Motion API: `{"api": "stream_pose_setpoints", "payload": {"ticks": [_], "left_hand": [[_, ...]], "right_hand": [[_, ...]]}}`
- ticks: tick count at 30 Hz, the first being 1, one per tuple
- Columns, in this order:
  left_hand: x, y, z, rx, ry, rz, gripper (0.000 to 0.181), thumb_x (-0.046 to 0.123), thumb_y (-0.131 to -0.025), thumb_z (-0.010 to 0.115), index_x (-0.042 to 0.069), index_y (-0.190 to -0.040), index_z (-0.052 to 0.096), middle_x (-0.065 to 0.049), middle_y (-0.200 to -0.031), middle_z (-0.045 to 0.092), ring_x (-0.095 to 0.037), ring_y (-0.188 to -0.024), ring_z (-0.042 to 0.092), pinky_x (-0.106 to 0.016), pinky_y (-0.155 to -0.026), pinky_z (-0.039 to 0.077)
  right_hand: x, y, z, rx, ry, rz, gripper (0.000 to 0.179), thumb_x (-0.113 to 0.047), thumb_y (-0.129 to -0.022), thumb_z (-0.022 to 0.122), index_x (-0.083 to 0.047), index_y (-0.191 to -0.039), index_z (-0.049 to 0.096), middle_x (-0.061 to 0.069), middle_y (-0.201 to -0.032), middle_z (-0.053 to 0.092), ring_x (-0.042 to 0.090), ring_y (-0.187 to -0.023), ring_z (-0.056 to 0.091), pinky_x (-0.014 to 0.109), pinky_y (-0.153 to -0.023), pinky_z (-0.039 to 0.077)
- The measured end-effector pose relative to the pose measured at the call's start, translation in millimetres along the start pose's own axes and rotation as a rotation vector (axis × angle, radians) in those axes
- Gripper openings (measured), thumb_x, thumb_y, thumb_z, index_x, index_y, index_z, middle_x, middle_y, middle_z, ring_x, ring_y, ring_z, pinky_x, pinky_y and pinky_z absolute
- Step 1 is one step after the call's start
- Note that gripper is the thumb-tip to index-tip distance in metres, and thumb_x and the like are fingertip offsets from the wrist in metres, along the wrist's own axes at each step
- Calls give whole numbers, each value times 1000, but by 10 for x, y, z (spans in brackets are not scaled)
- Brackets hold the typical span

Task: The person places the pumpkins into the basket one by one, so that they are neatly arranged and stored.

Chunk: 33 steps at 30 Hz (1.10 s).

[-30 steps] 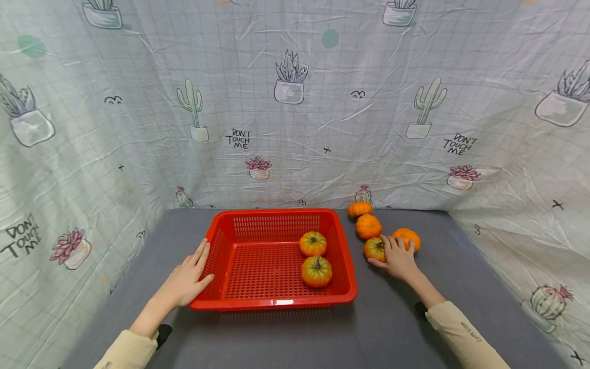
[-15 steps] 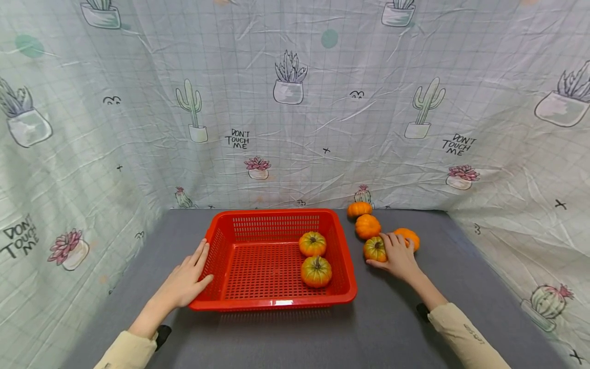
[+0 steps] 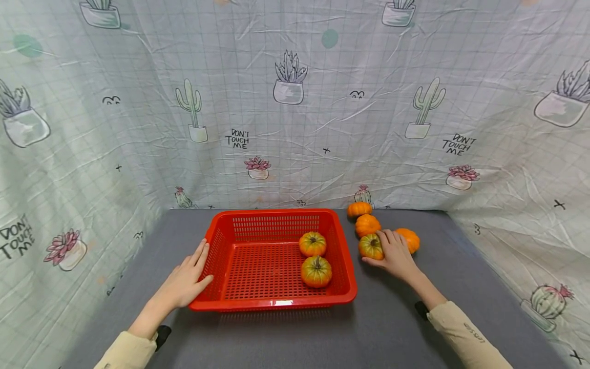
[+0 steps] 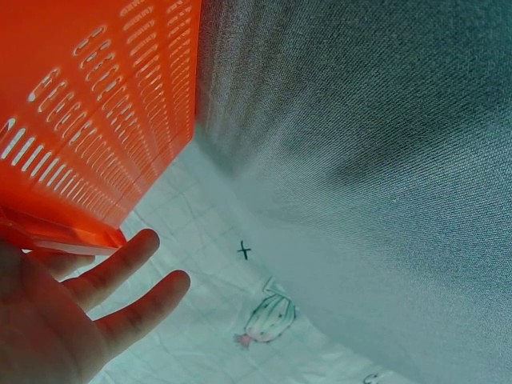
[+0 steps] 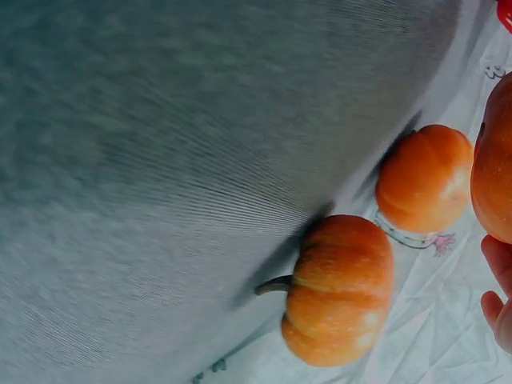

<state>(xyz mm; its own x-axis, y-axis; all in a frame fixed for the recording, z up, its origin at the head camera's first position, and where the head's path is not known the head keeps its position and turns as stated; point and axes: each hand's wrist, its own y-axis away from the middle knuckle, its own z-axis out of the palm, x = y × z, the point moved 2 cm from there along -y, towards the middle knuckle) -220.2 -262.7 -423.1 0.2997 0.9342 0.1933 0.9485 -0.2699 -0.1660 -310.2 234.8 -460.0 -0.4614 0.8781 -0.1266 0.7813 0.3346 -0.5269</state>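
Note:
My right hand (image 3: 396, 256) grips a small green-and-orange pumpkin (image 3: 371, 247), thumb on its near side and fingers over its far side. In the right wrist view that pumpkin (image 5: 496, 172) shows at the right edge, with fingertips (image 5: 504, 316) below it. On the left, my left hand (image 3: 184, 282) rests on the left rim of a red plastic basket (image 3: 272, 303), fingers extended. The left wrist view shows the basket's slotted side (image 4: 112, 88) above those fingers (image 4: 120, 268). Inside the basket, two green-and-orange pumpkins (image 3: 313, 244) (image 3: 316, 271) sit along its right side.
Two orange pumpkins (image 3: 359, 209) (image 3: 367, 226) stand behind the held one, right of the basket. Another orange pumpkin (image 3: 409, 241) is just beyond my right hand. A patterned cloth (image 3: 295, 154) hangs around the back and sides of the grey tabletop (image 3: 276, 341).
My right hand has closed in on the green-and-orange pumpkin and shifted it slightly left and up in the head view. The left hand and basket have stayed put.

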Motion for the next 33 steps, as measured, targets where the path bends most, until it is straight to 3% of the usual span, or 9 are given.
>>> {"api": "stream_pose_setpoints", "payload": {"ticks": [20,33], "left_hand": [[5,0,5,-2,-1,-3,71,27,-86,52,-3,-141,18,-19,-148,15,-45,-120,37,-57,-88,36],[-5,1,13,-9,5,-8,72,28,-86,52,-2,-141,17,-18,-149,14,-45,-121,36,-58,-88,35]], "right_hand": [[-206,-177,-219,-69,-12,-118,82,-53,-64,71,1,-121,47,17,-110,50,31,-99,42,49,-90,32],[-422,-379,-451,-53,-15,-178,82,-52,-62,73,0,-120,49,15,-111,49,30,-100,42,50,-90,33]]}}
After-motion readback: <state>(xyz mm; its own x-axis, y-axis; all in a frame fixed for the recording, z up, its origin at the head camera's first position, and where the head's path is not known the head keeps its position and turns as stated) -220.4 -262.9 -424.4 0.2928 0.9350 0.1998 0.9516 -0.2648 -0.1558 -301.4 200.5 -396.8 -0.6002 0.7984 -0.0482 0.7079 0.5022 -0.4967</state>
